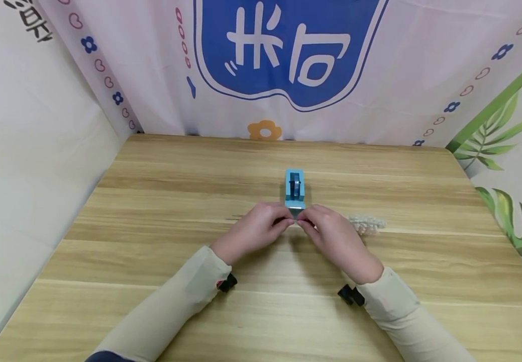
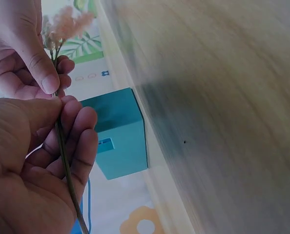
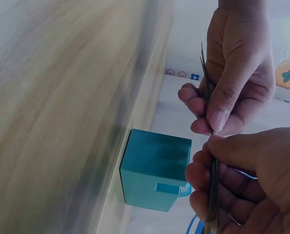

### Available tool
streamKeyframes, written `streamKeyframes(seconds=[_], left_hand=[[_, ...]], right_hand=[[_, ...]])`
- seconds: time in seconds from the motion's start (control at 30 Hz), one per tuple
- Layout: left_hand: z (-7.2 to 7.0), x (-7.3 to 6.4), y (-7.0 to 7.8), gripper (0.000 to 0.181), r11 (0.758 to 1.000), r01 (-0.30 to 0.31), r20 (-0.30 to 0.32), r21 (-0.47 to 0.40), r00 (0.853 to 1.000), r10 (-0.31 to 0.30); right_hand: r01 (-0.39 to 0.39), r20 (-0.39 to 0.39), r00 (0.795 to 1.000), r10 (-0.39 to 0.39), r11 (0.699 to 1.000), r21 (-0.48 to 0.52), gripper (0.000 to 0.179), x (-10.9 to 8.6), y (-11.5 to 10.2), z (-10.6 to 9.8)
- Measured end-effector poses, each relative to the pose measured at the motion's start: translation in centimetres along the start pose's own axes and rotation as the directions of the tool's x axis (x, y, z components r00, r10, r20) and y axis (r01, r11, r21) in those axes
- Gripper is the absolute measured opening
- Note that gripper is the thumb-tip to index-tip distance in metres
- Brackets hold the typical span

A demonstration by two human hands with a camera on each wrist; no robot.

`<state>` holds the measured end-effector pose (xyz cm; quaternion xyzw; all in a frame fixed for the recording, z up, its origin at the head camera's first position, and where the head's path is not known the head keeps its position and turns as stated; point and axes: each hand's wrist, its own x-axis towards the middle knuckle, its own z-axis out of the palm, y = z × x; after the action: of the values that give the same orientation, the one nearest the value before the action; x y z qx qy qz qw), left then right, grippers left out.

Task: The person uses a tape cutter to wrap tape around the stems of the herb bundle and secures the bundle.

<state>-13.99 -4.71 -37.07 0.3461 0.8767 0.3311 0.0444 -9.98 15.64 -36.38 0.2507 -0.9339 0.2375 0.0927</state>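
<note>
My left hand point(image 1: 256, 226) and right hand point(image 1: 335, 239) meet at the middle of the table, thumbs and fingertips together. Both pinch a thin bundle of flower stems point(image 3: 214, 190) between thumb and fingers. Fluffy whitish and pink flower heads point(image 1: 368, 224) stick out past the right hand. In the left wrist view, the bare stem point(image 2: 67, 163) runs across the left palm. Just beyond the fingertips stands a blue tape dispenser point(image 1: 288, 186) with a roll of tape in it. Whether any tape lies between the fingertips is too small to tell.
The wood-grain table point(image 1: 161, 201) reaches back to a printed curtain point(image 1: 161, 65). A white cloth point(image 1: 25, 125) hangs at the left, a leaf-patterned one point(image 1: 509, 146) at the right. Small black wrist cameras sit on both sleeves.
</note>
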Motion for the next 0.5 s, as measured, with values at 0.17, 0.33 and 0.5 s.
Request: streamKeyframes(seconds=[0.17,0.33,0.5], left_hand=[[0.09,-0.15,-0.11,0.013,1.000,-0.003,-0.021,-0.011,1.000,0.003],[0.24,-0.12,-0.19,0.012,1.000,-0.022,-0.046,0.004,0.999,0.023],[0.33,-0.09,-0.24,0.010,1.000,-0.022,-0.059,0.009,0.998,0.022]], right_hand=[[0.008,0.010,1.000,-0.008,1.000,-0.014,0.008,0.08,0.01,0.03],[-0.004,0.042,0.999,0.005,0.999,-0.034,0.012,0.23,0.04,-0.01],[-0.017,0.075,0.997,0.020,0.999,-0.033,0.014,0.48,0.10,-0.04]])
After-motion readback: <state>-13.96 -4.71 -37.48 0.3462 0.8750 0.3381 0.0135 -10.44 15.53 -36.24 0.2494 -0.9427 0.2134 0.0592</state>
